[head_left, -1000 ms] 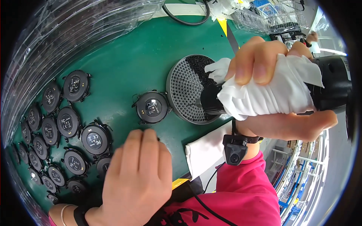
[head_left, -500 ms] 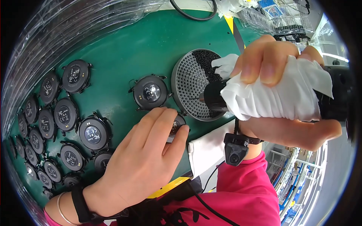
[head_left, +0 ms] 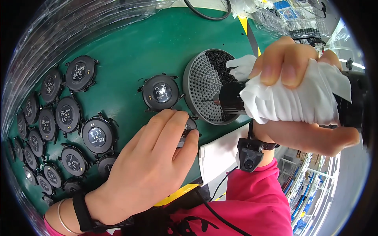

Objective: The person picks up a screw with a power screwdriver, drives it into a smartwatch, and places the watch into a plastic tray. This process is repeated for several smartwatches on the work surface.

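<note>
My left hand (head_left: pixel 149 155) is closed around the edge of a round black watch case (head_left: pixel 189 128), pressing it to the green mat; the fingers cover most of it. Another watch case (head_left: pixel 153 95) lies back up just beyond those fingers. My right hand (head_left: pixel 291 65) grips a black electric screwdriver (head_left: pixel 232 98) wrapped in white cloth (head_left: pixel 291 100). The tool lies almost level, its thin bit over a round grey screw tray (head_left: pixel 193 69) with a grid of holes. Small black screws (head_left: pixel 216 63) are heaped along the tray's far right part. Whether the bit touches a screw, I cannot tell.
Several more watch cases (head_left: pixel 67 114) lie back up across the left of the green mat (head_left: pixel 130 47). Clear plastic sheeting (head_left: pixel 78 27) borders the far left. A white cloth (head_left: pixel 218 153) lies near the front edge, and a black cable (head_left: pixel 208 17) loops at the back.
The view has shifted slightly. My left hand keeps hold of the watch case, and the screwdriver bit is still over the tray, with the tool moved very slightly right.
</note>
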A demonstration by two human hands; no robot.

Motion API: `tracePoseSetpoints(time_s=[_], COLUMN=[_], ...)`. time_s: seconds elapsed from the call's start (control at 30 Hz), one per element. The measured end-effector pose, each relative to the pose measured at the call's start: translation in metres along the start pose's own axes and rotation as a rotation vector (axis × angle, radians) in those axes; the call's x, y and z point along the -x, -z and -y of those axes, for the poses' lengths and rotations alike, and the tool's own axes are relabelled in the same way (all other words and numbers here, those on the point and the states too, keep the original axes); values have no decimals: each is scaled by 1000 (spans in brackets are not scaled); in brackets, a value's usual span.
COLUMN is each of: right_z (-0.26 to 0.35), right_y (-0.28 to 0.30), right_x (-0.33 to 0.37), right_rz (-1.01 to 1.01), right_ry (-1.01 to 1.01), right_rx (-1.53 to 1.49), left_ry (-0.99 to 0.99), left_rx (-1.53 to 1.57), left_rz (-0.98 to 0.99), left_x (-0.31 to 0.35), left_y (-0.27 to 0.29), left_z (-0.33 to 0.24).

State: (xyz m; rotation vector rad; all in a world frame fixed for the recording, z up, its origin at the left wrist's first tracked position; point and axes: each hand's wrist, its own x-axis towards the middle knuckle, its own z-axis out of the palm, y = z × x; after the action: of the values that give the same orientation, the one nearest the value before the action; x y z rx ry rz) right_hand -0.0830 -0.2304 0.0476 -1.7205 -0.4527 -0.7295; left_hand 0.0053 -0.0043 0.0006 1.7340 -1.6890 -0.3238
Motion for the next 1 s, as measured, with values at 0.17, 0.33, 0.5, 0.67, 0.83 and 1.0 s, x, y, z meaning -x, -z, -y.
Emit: tracePoseSetpoints(time_s=[0.17,0.33,0.5,0.67,0.83,1.0], right_z=[1,4,33,25,1,3], right_y=[-1,0,0,-4,-17,-20], right_x=[1,0,-1,0,-4,-5], right_rz=[0,26,-7,62,137,128], right_ry=[-14,32,-53,-18,13,1], right_rx=[-4,-35,24,-87,-193,-172], left_ry=[-9,-1,-10,0,-3,-29], left_rx=[2,13,13,-10,-6,-14], left_rz=[-5,-7,-11,-9,-10,-27], left_x=[0,1,0,2,1,1], left_y=[-2,-1,-1,-2,-2,-2], left_z=[1,1,0,0,0,1])
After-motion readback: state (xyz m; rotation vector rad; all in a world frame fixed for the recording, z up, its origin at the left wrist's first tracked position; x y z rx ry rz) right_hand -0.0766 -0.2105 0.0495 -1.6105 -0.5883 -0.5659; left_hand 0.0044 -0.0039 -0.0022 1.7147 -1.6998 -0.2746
